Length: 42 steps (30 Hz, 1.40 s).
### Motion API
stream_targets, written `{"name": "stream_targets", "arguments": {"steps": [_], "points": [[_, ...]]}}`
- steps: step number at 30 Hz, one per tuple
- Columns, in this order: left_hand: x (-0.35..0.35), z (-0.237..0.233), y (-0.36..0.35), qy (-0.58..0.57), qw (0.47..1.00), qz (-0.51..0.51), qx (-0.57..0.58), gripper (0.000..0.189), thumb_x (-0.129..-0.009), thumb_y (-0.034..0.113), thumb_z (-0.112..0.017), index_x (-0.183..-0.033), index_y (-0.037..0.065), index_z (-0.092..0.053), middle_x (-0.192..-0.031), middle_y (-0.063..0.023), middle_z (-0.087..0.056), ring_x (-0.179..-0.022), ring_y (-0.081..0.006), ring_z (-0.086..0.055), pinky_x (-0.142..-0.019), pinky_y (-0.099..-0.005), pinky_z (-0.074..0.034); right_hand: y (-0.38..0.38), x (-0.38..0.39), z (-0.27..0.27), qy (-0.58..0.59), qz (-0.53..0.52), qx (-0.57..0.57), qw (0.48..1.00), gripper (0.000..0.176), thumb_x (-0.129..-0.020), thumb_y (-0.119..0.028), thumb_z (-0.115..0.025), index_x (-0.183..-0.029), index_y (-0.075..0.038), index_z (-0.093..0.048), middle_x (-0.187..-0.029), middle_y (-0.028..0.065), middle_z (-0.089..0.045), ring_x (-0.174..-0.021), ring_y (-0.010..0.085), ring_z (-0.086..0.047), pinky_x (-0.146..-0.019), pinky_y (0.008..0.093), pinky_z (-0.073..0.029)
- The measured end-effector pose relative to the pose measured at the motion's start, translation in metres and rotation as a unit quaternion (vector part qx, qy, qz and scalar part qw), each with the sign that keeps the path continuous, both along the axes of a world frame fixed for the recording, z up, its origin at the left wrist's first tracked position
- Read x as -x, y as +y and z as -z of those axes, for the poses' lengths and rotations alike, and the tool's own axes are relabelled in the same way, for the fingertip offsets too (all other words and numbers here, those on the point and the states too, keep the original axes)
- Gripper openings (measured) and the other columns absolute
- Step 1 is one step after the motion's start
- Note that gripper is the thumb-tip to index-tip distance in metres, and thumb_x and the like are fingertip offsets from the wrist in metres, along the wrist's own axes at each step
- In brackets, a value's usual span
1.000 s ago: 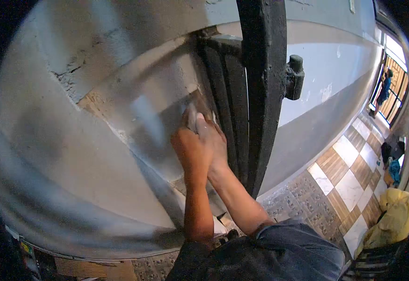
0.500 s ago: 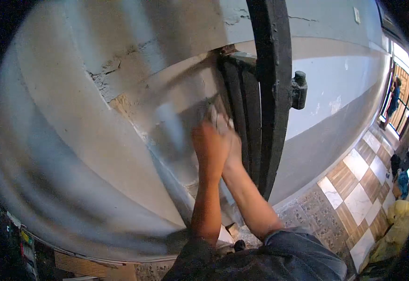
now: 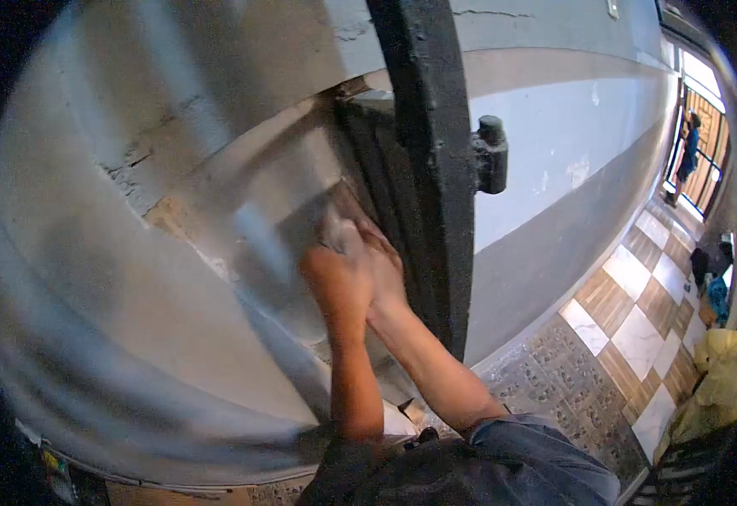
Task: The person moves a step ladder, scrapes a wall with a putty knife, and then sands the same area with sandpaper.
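My left hand [image 3: 334, 274] and my right hand [image 3: 383, 266] are pressed together in front of the grey wall [image 3: 275, 181], low in a recess beside a dark metal frame [image 3: 436, 169]. The fingers of both hands are closed around each other or around something small. Pale, dusty-looking patches show at the fingertips, but blur hides what is held. Black upright bars [image 3: 385, 177] stand just right of my hands, inside the thick frame. A hinge knob [image 3: 491, 156] sticks out of the frame's right side.
Cracked plaster [image 3: 128, 173] runs along the wall at left. Patterned floor tiles [image 3: 630, 274] stretch off to the right. A yellow bag [image 3: 714, 379] lies at the lower right, near a blue bundle [image 3: 717, 299]. Another person [image 3: 689, 156] stands by the far bright doorway.
The whole view has shifted, so the wall and frame sit farther left. My hands stay joined at nearly the same spot by the bars, still blurred.
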<state>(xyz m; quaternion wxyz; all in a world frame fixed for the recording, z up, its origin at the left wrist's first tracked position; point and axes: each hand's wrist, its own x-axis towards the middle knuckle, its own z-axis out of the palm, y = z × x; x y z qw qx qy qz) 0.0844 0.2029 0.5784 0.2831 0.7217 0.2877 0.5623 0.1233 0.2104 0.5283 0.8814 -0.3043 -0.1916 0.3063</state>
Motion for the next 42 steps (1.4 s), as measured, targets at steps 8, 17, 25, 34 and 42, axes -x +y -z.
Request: {"name": "stream_targets", "arguments": {"steps": [8, 17, 25, 34, 42], "points": [[0.007, -0.007, 0.000, 0.085, 0.994, -0.054, -0.034, 0.033, -0.079, 0.022, -0.056, -0.080, -0.011, -0.057, -0.080, -0.0297, -0.058, -0.077, -0.0399, -0.058, -0.071, -0.0432, -0.044, -0.017, 0.016, -0.018, -0.052, 0.048, 0.004, 0.998, 0.029, -0.088, -0.024, -0.052, -0.106, -0.002, -0.054, -0.096, 0.0067, -0.057, -0.081, 0.0138, -0.054, -0.068, 0.0278, -0.045], [0.009, -0.006, -0.001, -0.007, 0.998, 0.015, -0.055, 0.031, -0.079, 0.018, -0.053, -0.083, -0.013, -0.057, -0.079, -0.0260, -0.061, -0.074, -0.0381, -0.060, -0.068, -0.0422, -0.045, -0.017, 0.019, -0.015, 0.122, -0.026, -0.063, 0.990, 0.033, -0.088, -0.022, -0.051, -0.112, -0.001, -0.047, -0.102, 0.0096, -0.056, -0.087, 0.0159, -0.053, -0.074, 0.0266, -0.043], [0.011, -0.024, 0.005, 0.028, 0.996, 0.045, -0.073, 0.031, -0.080, 0.018, -0.052, -0.082, -0.012, -0.057, -0.079, -0.0262, -0.061, -0.076, -0.0366, -0.061, -0.068, -0.0408, -0.046, -0.008, 0.015, -0.021, 0.084, -0.004, -0.067, 0.994, 0.042, -0.086, -0.031, -0.053, -0.111, 0.002, -0.047, -0.104, 0.0119, -0.054, -0.090, 0.0178, -0.052, -0.076, 0.0284, -0.043], [0.014, -0.033, 0.005, 0.067, 0.996, 0.023, -0.052, 0.031, -0.080, 0.019, -0.055, -0.086, -0.011, -0.058, -0.087, -0.0256, -0.061, -0.083, -0.0356, -0.060, -0.074, -0.0401, -0.044, 0.013, 0.014, -0.020, 0.078, 0.049, -0.047, 0.995, 0.044, -0.086, -0.033, -0.053, -0.112, 0.002, -0.048, -0.099, 0.0097, -0.056, -0.085, 0.0149, -0.054, -0.071, 0.0276, -0.044], [0.012, -0.049, 0.005, 0.105, 0.993, 0.014, -0.050, 0.031, -0.081, 0.020, -0.054, -0.089, -0.009, -0.057, -0.091, -0.0246, -0.060, -0.083, -0.0375, -0.058, -0.075, -0.0415, -0.044, 0.000, 0.018, -0.045, 0.156, 0.008, -0.042, 0.987, 0.036, -0.087, -0.028, -0.052, -0.111, -0.001, -0.050, -0.102, 0.0087, -0.056, -0.091, 0.0150, -0.052, -0.078, 0.0268, -0.042]]}}
